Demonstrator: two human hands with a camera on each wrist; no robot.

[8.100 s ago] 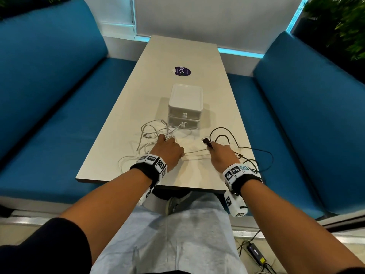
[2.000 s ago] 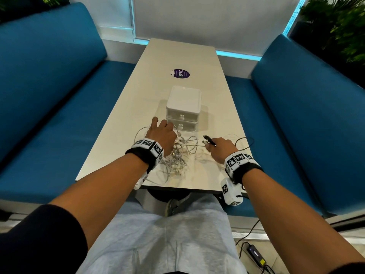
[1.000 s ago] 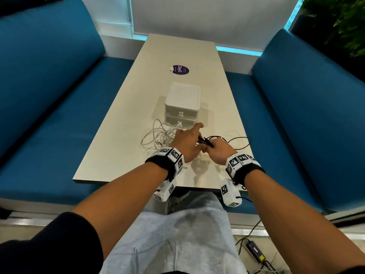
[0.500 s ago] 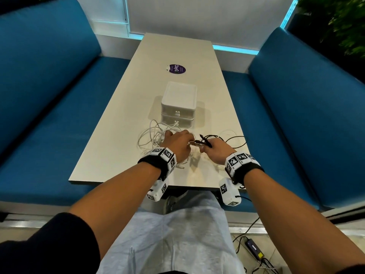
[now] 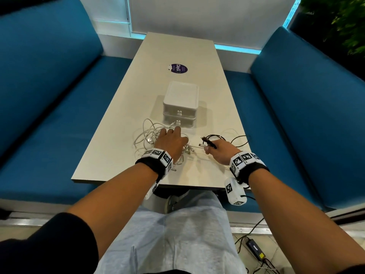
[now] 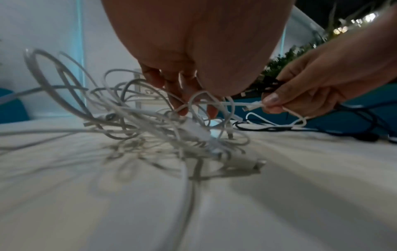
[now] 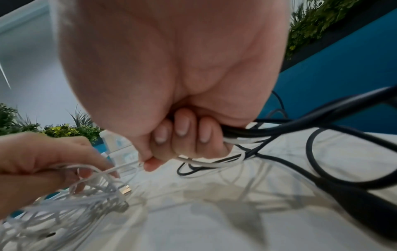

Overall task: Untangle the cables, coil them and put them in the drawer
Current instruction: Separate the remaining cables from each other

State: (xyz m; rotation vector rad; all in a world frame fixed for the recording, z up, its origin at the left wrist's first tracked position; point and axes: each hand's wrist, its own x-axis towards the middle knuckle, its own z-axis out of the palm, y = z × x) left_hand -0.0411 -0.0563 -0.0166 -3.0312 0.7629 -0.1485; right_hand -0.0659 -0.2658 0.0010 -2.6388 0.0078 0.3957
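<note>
A tangle of white cables (image 5: 150,135) lies on the table in front of a white two-drawer box (image 5: 180,99) with both drawers shut. My left hand (image 5: 170,139) sits on the tangle, its fingers (image 6: 182,108) curled down into the loops and holding strands. To its right, my right hand (image 5: 208,150) grips a black cable (image 5: 235,139) in its curled fingers (image 7: 182,134). It also pinches the plug end of a white cable (image 6: 251,107) that runs back to the tangle. More black cable (image 7: 322,152) loops on the table behind that hand.
A round purple sticker (image 5: 178,68) marks the table's (image 5: 118,159) far half. Blue benches (image 5: 49,107) run along both sides. The table's near edge is just behind my wrists. A black power adapter (image 5: 255,249) lies on the floor at the lower right.
My hands met over the middle a second ago and have drawn apart. The left went back onto the white tangle, and the right now holds a white plug along with the black cable.
</note>
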